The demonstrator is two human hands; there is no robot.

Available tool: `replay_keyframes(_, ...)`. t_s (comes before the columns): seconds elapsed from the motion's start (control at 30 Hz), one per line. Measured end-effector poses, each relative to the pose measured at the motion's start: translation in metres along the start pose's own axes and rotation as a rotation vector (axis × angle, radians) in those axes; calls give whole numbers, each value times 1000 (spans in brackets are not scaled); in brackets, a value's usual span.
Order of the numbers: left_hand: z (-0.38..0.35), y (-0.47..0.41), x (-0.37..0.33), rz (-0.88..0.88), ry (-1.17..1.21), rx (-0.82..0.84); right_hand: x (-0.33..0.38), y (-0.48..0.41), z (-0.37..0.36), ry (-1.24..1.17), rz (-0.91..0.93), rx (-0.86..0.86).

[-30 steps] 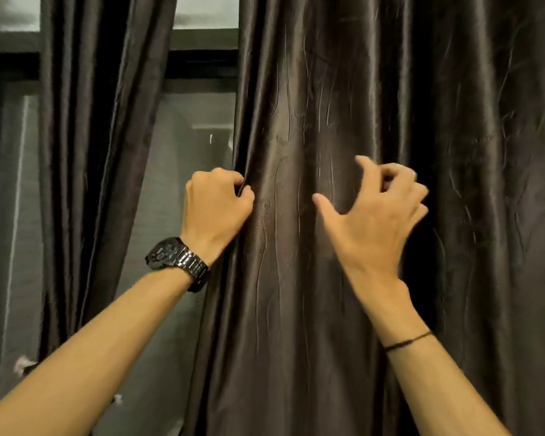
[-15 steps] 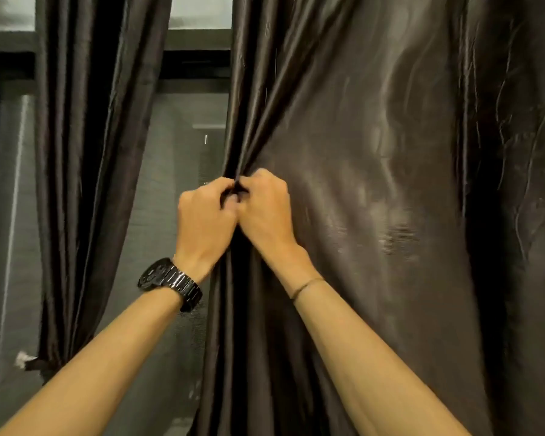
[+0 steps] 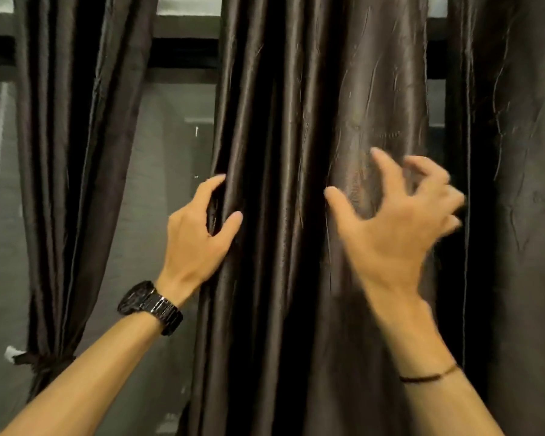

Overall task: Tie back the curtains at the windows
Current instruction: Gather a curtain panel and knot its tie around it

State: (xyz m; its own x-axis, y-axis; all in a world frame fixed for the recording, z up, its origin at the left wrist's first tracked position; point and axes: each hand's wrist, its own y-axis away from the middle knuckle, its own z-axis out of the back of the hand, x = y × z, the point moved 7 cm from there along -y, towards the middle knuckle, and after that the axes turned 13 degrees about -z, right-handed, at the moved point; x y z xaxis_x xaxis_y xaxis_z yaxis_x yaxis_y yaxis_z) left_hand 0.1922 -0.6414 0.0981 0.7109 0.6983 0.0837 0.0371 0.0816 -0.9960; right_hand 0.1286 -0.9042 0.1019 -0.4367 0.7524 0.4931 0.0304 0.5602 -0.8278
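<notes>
Left hand [image 3: 195,240], black metal wristwatch [image 3: 150,306] on its wrist, grips the left edge of the dark brown satin middle curtain [image 3: 280,121]: fingers [image 3: 213,184] hooked behind the hem, thumb on the front. That curtain hangs loose in long folds, dead centre before the grey window [image 3: 170,152]. Right hand [image 3: 390,234] is blurred, fingers spread and bent, grasping nothing, just in front of the fabric. Over on the left, the matching brown curtain [image 3: 76,152] is gathered low by a dark tie [image 3: 41,360].
</notes>
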Motion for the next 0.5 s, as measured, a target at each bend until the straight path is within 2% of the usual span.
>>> replay_keyframes(0.1, -17, -6, -4, 120, 237, 24, -49, -22, -2, 81, -182, 118)
replay_keyframes(0.2, -32, -6, -3, 222, 357, 5, -70, -23, -21, -18, -247, 330)
replay_keyframes(0.37, -53, 11, -12, 243, 427, 110, -68, 6, -53, -5, -68, 405)
replay_keyframes(0.5, -63, 23, -17, 255, 494, 187, -30, 30, -82, -90, 66, 473)
